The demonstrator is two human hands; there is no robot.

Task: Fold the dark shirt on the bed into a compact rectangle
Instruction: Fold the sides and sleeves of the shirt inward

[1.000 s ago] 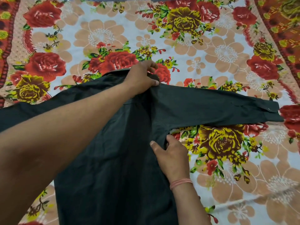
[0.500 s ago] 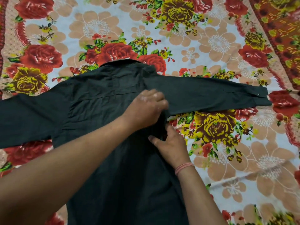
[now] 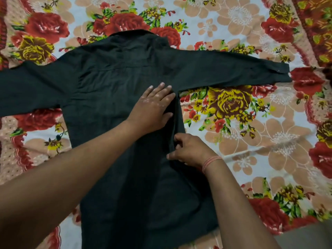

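On the flowered bedsheet [image 3: 251, 159] the dark shirt [image 3: 111, 87] lay spread, sleeves out. The left hand [image 3: 152, 108] pressed it flat-fingered; the right hand [image 3: 188, 150] pinched its side edge, which probably needed a straight crease.

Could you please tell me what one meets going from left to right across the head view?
Outstretched sleeve, left hand flat on the dark shirt, right hand pinching its edge, other sleeve's cuff.

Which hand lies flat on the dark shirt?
The left hand: its straight fingers press flat on the dark shirt, whereas the right hand, wearing a wrist thread, pinches the shirt's side edge with curled fingers.
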